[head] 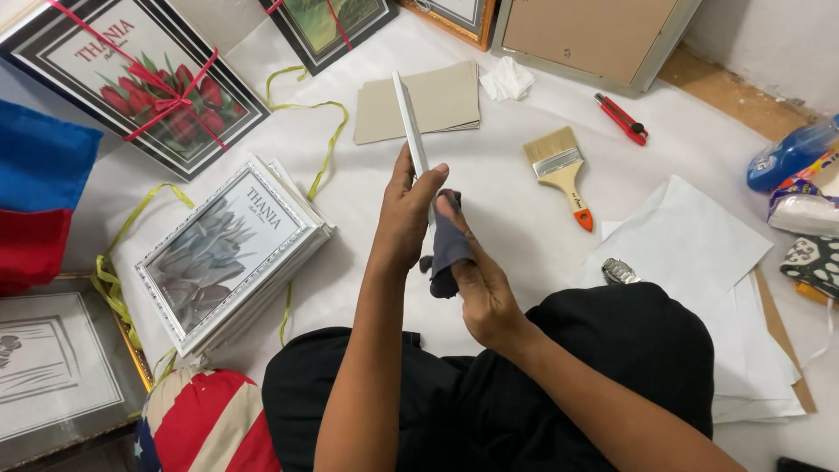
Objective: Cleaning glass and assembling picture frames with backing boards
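Left hand (409, 210) grips a thin white frame (411, 131) held edge-on, pointing to 12 o'clock above the lap. Right hand (476, 280) is closed on a dark grey cloth (447, 253), pressed vs. the frame's lower edge. Paintbrush (559, 170) lies at 2 o'clock; stack of framed pics (227, 253) at 9.

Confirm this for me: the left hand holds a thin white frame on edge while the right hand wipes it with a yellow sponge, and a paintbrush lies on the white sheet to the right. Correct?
Not quite. The head view shows the right hand wiping with a dark grey cloth, not a yellow sponge. The rest stands: the left hand holds the thin white frame on edge, and the paintbrush lies on the white sheet to the right.
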